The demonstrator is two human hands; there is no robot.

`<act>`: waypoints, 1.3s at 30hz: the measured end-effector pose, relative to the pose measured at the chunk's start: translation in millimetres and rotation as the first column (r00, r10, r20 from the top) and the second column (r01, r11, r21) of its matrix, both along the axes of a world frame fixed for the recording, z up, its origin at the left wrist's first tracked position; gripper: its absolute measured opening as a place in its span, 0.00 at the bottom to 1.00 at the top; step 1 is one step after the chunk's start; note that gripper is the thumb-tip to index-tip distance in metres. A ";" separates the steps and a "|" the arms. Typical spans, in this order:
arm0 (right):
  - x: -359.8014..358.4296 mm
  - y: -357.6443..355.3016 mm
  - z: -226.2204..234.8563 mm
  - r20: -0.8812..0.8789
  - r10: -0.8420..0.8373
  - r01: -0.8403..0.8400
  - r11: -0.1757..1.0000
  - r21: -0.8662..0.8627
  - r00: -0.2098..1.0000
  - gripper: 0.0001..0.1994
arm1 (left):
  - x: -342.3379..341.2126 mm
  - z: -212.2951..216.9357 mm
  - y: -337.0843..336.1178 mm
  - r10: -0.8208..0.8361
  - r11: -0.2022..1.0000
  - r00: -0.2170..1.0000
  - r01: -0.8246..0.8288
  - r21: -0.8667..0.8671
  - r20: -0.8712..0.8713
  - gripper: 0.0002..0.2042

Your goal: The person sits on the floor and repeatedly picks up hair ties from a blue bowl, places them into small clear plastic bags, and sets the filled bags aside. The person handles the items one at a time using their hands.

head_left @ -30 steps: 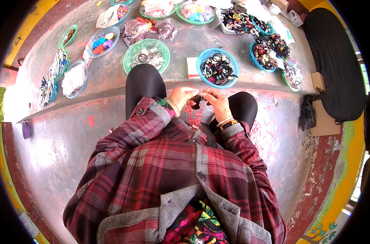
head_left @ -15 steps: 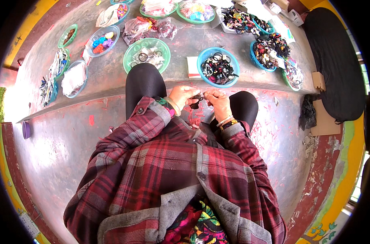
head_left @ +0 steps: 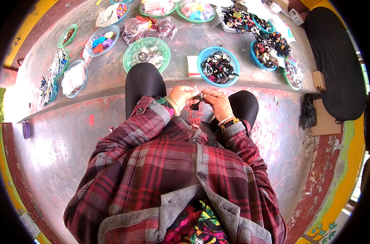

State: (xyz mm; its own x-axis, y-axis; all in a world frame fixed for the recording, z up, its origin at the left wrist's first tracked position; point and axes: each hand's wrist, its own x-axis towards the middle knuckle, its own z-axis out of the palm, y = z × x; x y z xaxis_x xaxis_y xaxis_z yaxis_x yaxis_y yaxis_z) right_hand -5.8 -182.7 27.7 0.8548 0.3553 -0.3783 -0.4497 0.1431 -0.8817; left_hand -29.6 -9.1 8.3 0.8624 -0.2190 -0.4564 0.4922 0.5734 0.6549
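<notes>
Between my knees, my left hand (head_left: pixel 181 96) is closed, thumb and fingers pinching a small dark bunch that looks like black hair ties (head_left: pixel 196 104). The bunch hangs below the fingertips. Close beside it, my right hand (head_left: pixel 218 101) is also closed, with its fingertips pressed together at the bunch's upper edge. A tiny white piece shows between the two sets of fingertips, too small to name. Just beyond my hands, on the raised ledge, stands a blue bowl (head_left: pixel 200 70) filled with black hair ties and small light pieces.
Left of it stands a green bowl (head_left: pixel 127 57) with clear packets and dark rings. Plastic bags (head_left: pixel 137 30) lie behind. More bowls of hair ties, including a blue bowl (head_left: pixel 254 61), stand at right. A purple cup (head_left: pixel 26 130) is at far left. Red scraps litter the floor.
My right fingertips have shifted slightly left, closer to my left hand. The dark bunch has turned a little, and the white piece shows more clearly above it.
</notes>
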 end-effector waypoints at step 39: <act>2.6 -1.1 -18.5 0.588 0.067 0.152 0.937 -0.314 0.806 0.13 | 2.9 -1.2 3.7 0.039 0.999 0.999 -0.038 0.016 -0.035 0.07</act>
